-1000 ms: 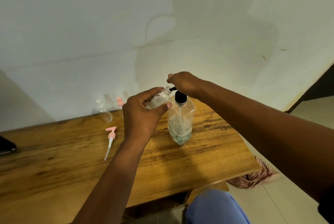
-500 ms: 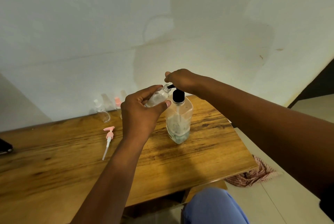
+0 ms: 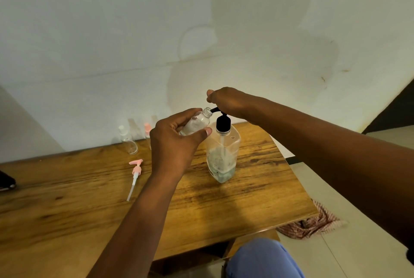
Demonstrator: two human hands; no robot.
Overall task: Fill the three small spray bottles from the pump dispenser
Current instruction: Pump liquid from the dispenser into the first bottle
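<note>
Wood table [image 3: 67, 206] vs pale stained wall [image 3: 112, 31], tiled floor [image 3: 349, 253] at rt.

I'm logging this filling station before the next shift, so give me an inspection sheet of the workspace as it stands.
Surface: wooden table, bare grain.
Job's things: pump dispenser upright, liquid low; small spray bottle tilted, mouth at the spout; two more bottles by the wall.
Clutter: pink spray head lying loose; dark object at the table's left edge.
Hands: left hand grips the small bottle; right hand on the pump top.
Cables: nothing seen.
Surroundings: pale wall; cloth on the floor.
</note>
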